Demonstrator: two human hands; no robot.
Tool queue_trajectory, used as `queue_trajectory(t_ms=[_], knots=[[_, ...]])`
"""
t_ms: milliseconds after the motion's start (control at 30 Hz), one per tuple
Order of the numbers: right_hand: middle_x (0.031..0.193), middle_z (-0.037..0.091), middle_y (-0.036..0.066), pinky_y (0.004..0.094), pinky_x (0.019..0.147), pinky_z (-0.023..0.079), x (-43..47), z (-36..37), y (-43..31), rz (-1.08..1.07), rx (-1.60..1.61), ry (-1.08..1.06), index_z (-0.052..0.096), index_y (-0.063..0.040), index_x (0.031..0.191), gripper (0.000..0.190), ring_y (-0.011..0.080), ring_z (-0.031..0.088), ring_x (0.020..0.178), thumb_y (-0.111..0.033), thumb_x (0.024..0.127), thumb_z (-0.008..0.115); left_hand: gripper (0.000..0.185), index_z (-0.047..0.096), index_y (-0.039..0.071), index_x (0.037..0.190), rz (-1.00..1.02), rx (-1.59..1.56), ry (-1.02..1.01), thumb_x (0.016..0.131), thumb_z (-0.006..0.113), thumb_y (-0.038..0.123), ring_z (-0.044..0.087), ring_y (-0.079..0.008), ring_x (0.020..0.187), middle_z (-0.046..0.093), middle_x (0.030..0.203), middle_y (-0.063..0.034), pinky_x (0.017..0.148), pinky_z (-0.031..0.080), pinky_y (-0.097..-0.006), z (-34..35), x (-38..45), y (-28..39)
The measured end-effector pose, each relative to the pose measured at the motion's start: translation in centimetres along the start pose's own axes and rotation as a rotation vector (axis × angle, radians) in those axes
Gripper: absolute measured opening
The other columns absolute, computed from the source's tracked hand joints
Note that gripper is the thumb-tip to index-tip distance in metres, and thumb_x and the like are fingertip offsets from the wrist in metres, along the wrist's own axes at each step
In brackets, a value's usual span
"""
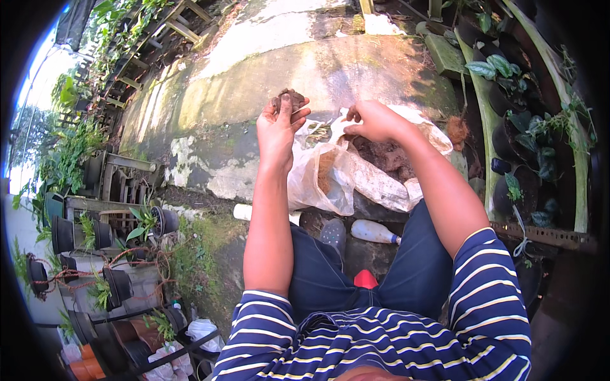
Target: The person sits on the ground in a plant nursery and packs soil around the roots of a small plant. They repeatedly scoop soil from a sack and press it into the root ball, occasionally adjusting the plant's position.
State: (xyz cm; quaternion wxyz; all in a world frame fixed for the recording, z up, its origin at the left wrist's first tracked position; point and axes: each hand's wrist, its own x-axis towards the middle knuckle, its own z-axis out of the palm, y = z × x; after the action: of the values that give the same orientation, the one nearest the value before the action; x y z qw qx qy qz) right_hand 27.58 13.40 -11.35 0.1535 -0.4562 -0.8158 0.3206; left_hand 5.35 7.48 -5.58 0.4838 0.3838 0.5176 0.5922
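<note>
My left hand point(282, 121) is raised over the stone paving, its thumb and fingers closed on a clump of dark brown soil or fibre point(290, 99). To its right, my right hand point(369, 121) is at the rim of an open white sack point(381, 185) with dark brown potting material point(386, 155) inside. Its fingers are curled by the sack's edge; whether they grip it is hard to tell. A clear plastic bag point(305, 185) with brown fibre point(326, 171) in it lies against the sack, below and between my hands. Thin green stems point(318, 132) show beside the bag.
A whitish plastic bottle point(374, 231) lies near my shoe point(333, 235), and a white tube-like piece point(243, 212) is by my left forearm. Hanging black pots point(116, 285) and a wooden rack stand at left. Leafy plants point(495, 66) and a mossy block point(445, 55) are at right.
</note>
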Motion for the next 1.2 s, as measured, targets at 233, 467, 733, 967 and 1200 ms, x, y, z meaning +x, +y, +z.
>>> queue_trajectory(t_ms=[233, 467, 733, 967, 1200], knots=[[0.119, 0.074, 0.021, 0.0416, 0.098, 0.053, 2.7, 3.9, 1.0, 0.142, -0.036, -0.329, 0.074, -0.003, 0.118, 0.035, 0.0345, 0.069, 0.112, -0.022, 0.089, 0.077, 0.029, 0.066, 0.001, 0.108, 0.000, -0.134, 0.031, 0.099, 0.074, 0.028, 0.072, -0.0141, 0.083, 0.076, 0.100, -0.0116, 0.075, 0.056, -0.0244, -1.4, 0.2, 0.7], [0.092, 0.077, 0.017, 0.0393, 0.084, 0.057, 8.3, 10.8, 6.6, 0.134, 0.208, -0.114, 0.076, 0.002, 0.101, 0.026, 0.0271, 0.074, 0.088, -0.021, 0.088, 0.078, 0.018, 0.068, -0.001, 0.100, 0.195, -0.035, 0.091, 0.101, 0.071, 0.017, 0.060, -0.0099, 0.068, 0.073, 0.084, -0.0072, 0.067, 0.051, -0.0265, -4.4, 1.0, 0.6], [0.106, 0.074, 0.026, 0.0460, 0.093, 0.055, 19.9, 20.8, 8.6, 0.123, -0.103, -0.239, 0.076, 0.000, 0.109, 0.035, 0.0391, 0.072, 0.105, -0.024, 0.084, 0.077, 0.014, 0.069, -0.003, 0.096, 0.120, 0.165, 0.317, 0.096, 0.069, 0.011, 0.073, -0.0153, 0.079, 0.077, 0.083, -0.0091, 0.077, 0.056, -0.0340, -8.1, 2.5, 1.8], [0.113, 0.073, 0.028, 0.0490, 0.093, 0.056, 22.4, 28.4, 14.0, 0.352, -0.288, -0.149, 0.074, 0.004, 0.105, 0.026, 0.0408, 0.070, 0.111, -0.016, 0.088, 0.069, 0.024, 0.070, -0.006, 0.108, -0.022, 0.342, 0.327, 0.098, 0.068, 0.016, 0.071, -0.0172, 0.085, 0.076, 0.086, -0.0106, 0.081, 0.053, -0.0342, -10.4, 3.3, 2.0], [0.111, 0.073, 0.028, 0.0540, 0.094, 0.054, 20.7, 29.6, 14.1, 0.360, -0.252, -0.014, 0.074, 0.003, 0.103, 0.027, 0.0437, 0.069, 0.108, -0.019, 0.089, 0.069, 0.026, 0.069, -0.006, 0.108, 0.012, 0.408, 0.332, 0.098, 0.067, 0.017, 0.071, -0.0175, 0.083, 0.076, 0.086, -0.0102, 0.079, 0.054, -0.0338, -11.5, 4.1, 1.5]])
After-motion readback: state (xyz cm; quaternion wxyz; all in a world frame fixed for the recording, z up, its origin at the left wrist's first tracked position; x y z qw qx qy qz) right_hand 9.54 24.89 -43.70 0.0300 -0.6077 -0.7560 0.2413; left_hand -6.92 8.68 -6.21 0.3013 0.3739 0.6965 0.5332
